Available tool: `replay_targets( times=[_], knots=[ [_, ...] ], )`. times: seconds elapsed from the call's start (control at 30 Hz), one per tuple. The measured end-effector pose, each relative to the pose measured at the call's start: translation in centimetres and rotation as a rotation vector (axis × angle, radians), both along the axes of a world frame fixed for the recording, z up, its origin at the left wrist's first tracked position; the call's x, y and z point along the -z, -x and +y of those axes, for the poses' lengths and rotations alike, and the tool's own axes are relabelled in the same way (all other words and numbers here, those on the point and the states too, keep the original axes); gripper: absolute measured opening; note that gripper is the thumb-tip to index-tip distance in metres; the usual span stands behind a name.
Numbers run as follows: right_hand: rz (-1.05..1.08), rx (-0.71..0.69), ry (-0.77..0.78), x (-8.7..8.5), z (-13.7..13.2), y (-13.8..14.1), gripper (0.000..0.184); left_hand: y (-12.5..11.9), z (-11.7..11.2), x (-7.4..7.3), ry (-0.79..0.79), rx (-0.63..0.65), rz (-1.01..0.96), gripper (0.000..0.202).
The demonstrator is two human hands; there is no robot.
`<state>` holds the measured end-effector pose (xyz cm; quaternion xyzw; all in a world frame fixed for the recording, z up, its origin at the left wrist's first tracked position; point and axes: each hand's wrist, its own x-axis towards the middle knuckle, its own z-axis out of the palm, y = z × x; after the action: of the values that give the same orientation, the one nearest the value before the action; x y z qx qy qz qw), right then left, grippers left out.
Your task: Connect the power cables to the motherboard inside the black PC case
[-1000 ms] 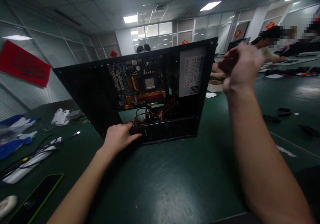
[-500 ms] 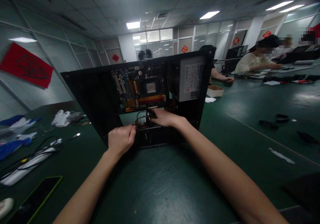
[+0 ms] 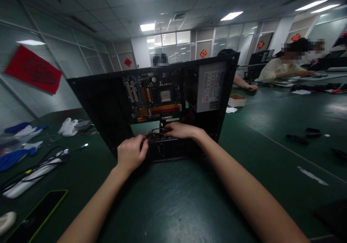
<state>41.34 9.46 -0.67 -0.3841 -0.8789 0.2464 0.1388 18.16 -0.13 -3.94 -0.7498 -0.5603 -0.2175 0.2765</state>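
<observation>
An open black computer case [image 3: 97, 109] stands on the table, its inside facing me. In it are a motherboard [image 3: 151, 94] and a silver power supply [image 3: 213, 87] at the upper right. My left hand [image 3: 131, 152] is closed at the lower bay edge, its thumb beside the curled fingers; what the fingertips hold is hidden. My right hand [image 3: 183, 130] reaches into the lower opening, its fingers closed around thin dark and yellowish cables [image 3: 155, 129]. Those cables loop between both hands, and their ends are hidden.
A phone with a green edge [image 3: 36, 214] and a white power strip [image 3: 32, 179] with black cords lie at the left. Behind the case to the right is a small open box [image 3: 237, 100]. Other people [image 3: 284, 67] sit across the green table [image 3: 173, 199].
The cable loop between my hands has dropped lower and flatter. My left thumb has come away slightly from its fingers. The whole view has shifted a little.
</observation>
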Motion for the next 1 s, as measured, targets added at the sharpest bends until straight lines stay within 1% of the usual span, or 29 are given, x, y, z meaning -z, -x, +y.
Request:
replay_targets(
  times=[0.07,0.13,0.2,0.27,0.33,0.4,0.47,0.5,0.53,0.57,0.63,0.67,0.73,0.8,0.9,1.0],
  knots=[
    [0.013,-0.057,-0.067,-0.2,-0.1,0.0,0.024,0.0,-0.2,0.1,-0.001,-0.013,-0.053,0.035],
    [0.049,-0.057,-0.169,-0.3,-0.1,0.0,0.025,-0.1,-0.3,0.0,0.020,-0.021,-0.122,0.035],
    [0.108,-0.045,-0.238,-0.3,-0.2,0.0,0.024,-0.3,-0.3,-0.4,0.056,-0.016,-0.221,0.034],
    [0.191,-0.033,-0.301,-0.3,-0.3,0.0,0.023,-0.5,0.1,-1.3,0.103,0.014,-0.341,0.037],
    [0.290,-0.024,-0.384,-0.3,-0.3,0.0,0.022,-0.4,1.0,-2.4,0.154,0.093,-0.431,0.047],
    [0.401,-0.004,-0.468,-0.2,-0.2,0.0,0.021,-0.4,2.3,-3.7,0.241,0.229,-0.435,0.052],
    [0.511,0.042,-0.522,-0.2,0.0,-0.1,0.020,-0.4,3.8,-4.9,0.386,0.355,-0.347,0.039],
    [0.551,0.071,-0.533,-0.1,0.1,-0.2,0.020,-0.6,4.6,-5.4,0.440,0.388,-0.310,0.033],
    [0.575,0.094,-0.532,-0.1,0.3,-0.3,0.020,-0.8,5.3,-5.7,0.465,0.395,-0.296,0.031],
    [0.586,0.107,-0.522,0.0,0.4,-0.3,0.019,-1.0,5.9,-5.9,0.459,0.383,-0.313,0.032],
    [0.588,0.109,-0.498,0.1,0.5,-0.4,0.018,-1.6,6.8,-5.9,0.436,0.390,-0.388,0.030],
    [0.591,0.106,-0.490,0.1,0.5,-0.4,0.018,-1.9,7.1,-5.8,0.436,0.419,-0.427,0.029],
    [0.602,0.115,-0.483,0.0,0.4,-0.4,0.018,-2.3,7.3,-5.3,0.495,0.504,-0.468,0.031],
    [0.595,0.143,-0.466,-0.2,0.1,-0.3,0.019,-2.4,7.2,-4.9,0.600,0.554,-0.456,0.033],
    [0.549,0.205,-0.415,-0.5,-0.4,-0.2,0.019,-2.3,6.8,-4.7,0.730,0.553,-0.433,0.031],
    [0.547,0.282,-0.355,-0.6,-0.6,-0.2,0.020,-2.2,6.6,-4.8,0.738,0.558,-0.429,0.029]
  ],
)
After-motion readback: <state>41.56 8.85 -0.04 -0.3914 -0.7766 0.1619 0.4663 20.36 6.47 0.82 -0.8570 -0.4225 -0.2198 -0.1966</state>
